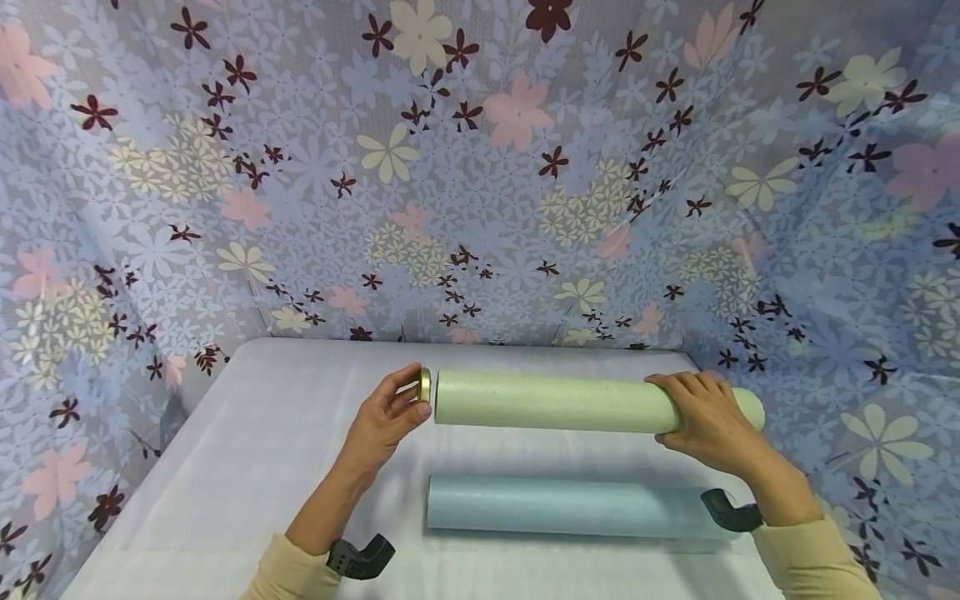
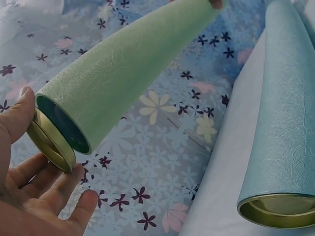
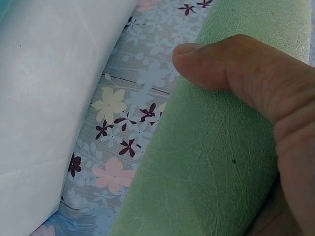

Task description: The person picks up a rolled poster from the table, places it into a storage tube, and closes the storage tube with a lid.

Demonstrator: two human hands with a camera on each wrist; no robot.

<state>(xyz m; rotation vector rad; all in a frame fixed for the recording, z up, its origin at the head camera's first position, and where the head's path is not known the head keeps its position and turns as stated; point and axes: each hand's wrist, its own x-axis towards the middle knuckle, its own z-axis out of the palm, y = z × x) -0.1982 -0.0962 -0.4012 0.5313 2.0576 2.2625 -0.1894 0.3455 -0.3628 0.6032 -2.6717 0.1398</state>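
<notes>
My left hand (image 1: 384,417) pinches a round gold metal lid (image 2: 51,141) between thumb and fingers. The lid stands on edge just off the left end of a long pale green tube (image 1: 551,402). In the left wrist view that end of the tube is uncovered and looks dark inside, with the lid tilted close against its rim. Near the tube's other end, my right hand (image 1: 705,417) grips it from above, the thumb across its textured side in the right wrist view. The green tube is held roughly level over the table.
A similar light blue tube (image 1: 562,507) lies on the white-covered table (image 1: 247,467), nearer to me. Its left end carries a gold rim and cap (image 2: 280,210). Flower-patterned cloth (image 1: 465,167) hangs behind and at both sides.
</notes>
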